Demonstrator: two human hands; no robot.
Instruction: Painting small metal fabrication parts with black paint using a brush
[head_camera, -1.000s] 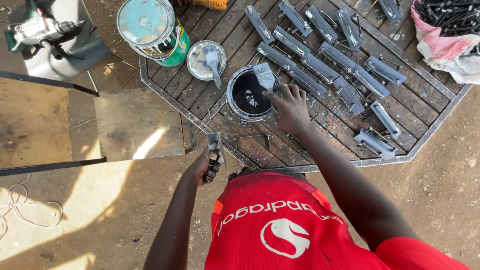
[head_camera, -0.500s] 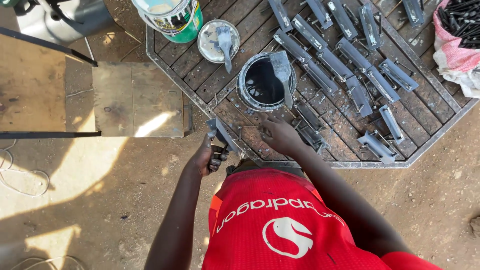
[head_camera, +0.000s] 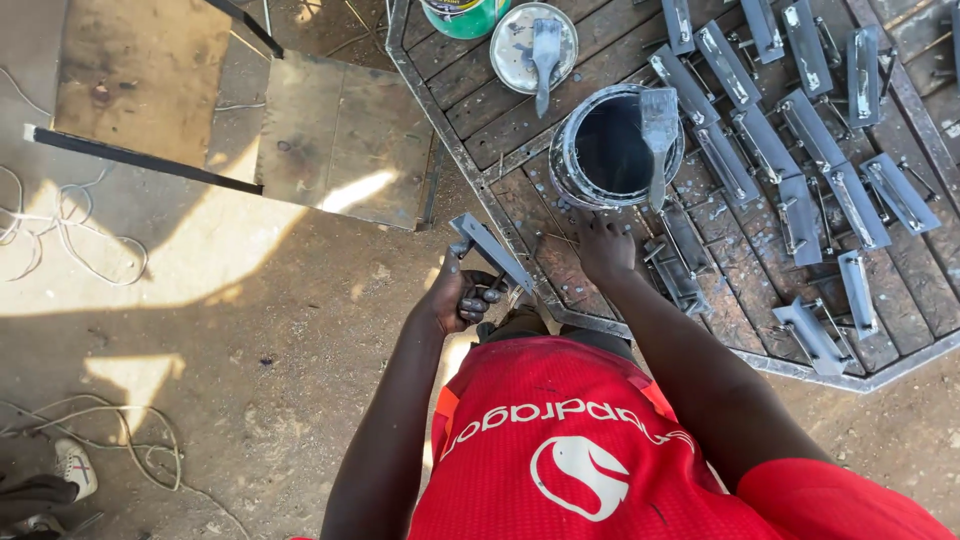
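Your left hand (head_camera: 462, 298) is curled tight around a grey metal bracket (head_camera: 490, 250), holding it out over the dirt floor (head_camera: 250, 340), just off the near edge of the octagonal metal grate (head_camera: 470, 170) that serves as your desk. Your right hand (head_camera: 603, 247) rests fingers-down and loosely spread on the grate, just below the black paint can (head_camera: 612, 148), gripping nothing that shows.

By the look of it the painting is well along — many grey-coated brackets (head_camera: 830, 190) already lie in rows across the grate's right half, and the piece in your left hand looks coated too, though whether all its faces are covered cannot be told. What seems left is to lay this one down among the others; how many uncoated pieces remain is not visible.

A flat brush (head_camera: 658, 130) lies across the can's rim, handle pointing toward you. Behind the can a round lid (head_camera: 530, 45) carries a scraper-like tool, beside a green tin (head_camera: 462, 15) at the top edge. Left of the grate lie a wooden board (head_camera: 340, 140) and a dark bar (head_camera: 140, 160) — white cable (head_camera: 60, 230) loops further out. The can and a cluster of brackets stand close by your right hand, so free space near you is tight.
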